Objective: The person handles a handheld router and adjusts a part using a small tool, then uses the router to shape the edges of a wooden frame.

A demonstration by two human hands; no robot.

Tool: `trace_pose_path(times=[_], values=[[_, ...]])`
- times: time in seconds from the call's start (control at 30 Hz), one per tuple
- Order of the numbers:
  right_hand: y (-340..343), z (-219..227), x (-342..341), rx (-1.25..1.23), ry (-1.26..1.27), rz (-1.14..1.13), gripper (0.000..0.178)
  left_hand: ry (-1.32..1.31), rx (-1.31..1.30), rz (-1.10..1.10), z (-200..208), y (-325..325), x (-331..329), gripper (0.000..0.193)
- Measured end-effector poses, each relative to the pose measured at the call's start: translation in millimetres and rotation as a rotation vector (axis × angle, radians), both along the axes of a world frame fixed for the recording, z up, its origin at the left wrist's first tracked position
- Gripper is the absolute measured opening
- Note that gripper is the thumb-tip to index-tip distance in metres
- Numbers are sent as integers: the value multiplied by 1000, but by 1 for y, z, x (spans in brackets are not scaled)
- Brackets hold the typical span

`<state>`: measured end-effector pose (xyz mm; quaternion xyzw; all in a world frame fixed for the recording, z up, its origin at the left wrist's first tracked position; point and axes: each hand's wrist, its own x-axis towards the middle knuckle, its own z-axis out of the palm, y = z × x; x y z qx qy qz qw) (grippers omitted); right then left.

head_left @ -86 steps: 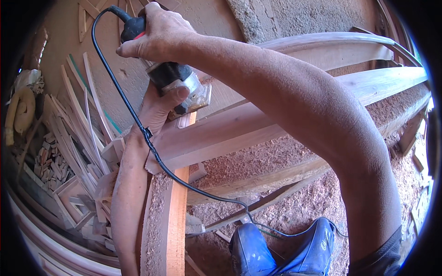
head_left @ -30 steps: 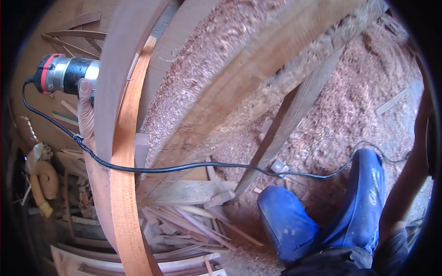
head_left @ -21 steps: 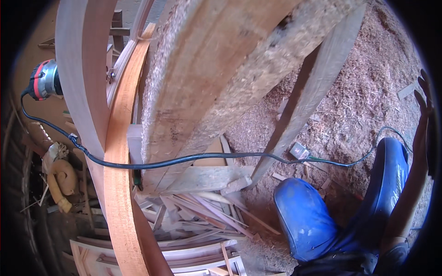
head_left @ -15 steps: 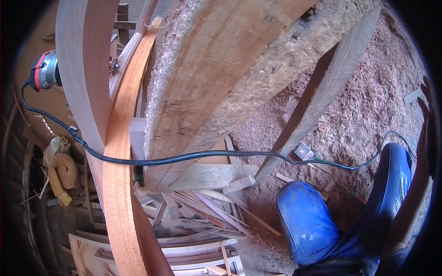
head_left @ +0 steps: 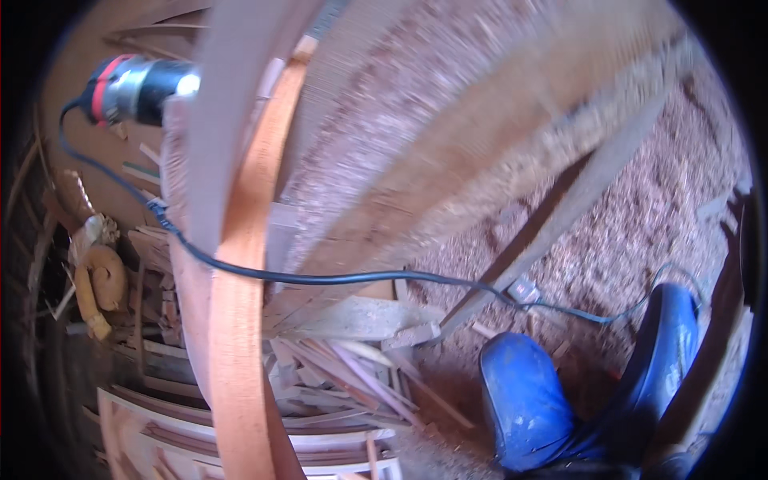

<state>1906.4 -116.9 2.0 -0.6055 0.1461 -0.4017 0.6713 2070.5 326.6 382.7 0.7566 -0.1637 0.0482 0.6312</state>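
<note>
A curved orange-brown wooden piece (head_left: 244,320) runs upward in front of me, beside a blurred pale curved board (head_left: 216,120). Behind its lower part shows what looks like my left forearm (head_left: 280,436); the left hand itself is hidden. At the far right edge my right hand (head_left: 732,224) is in shadow, fingers apart, with nothing visible in them. A corded power tool (head_left: 136,88), grey and black with a red ring, is at upper left beside the pale board. Its dark cable (head_left: 344,278) crosses in front of the curved piece toward the right.
A thick rough timber slab (head_left: 448,160) slants across the middle, with a leaning plank (head_left: 552,192) beside it. Wood shavings (head_left: 624,224) cover the floor at right. Offcuts (head_left: 344,372) and curved frames (head_left: 320,440) lie below; a yellow hose (head_left: 104,280) is at left. My blue-clad legs (head_left: 528,400) show.
The view has shifted, and the slab and pale board are smeared by motion. More of the power tool shows beside the pale board. My right hand appears lower at the right edge, fingers still apart.
</note>
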Motion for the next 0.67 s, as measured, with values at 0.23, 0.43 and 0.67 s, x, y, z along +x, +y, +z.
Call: trace_pose_path(times=[0.23, 0.43, 0.67], values=[[2, 60, -8, -26, -77, -31, 57, -217, 57, -35, 9, 19, -15, 80], [9, 131, -21, -141, -259, -50, 60, -339, 89, -28, 5, 4, -18, 101], [45, 175, -6, -142, -448, 160, 62, -301, 136, -17, 14, 17, -14, 104]])
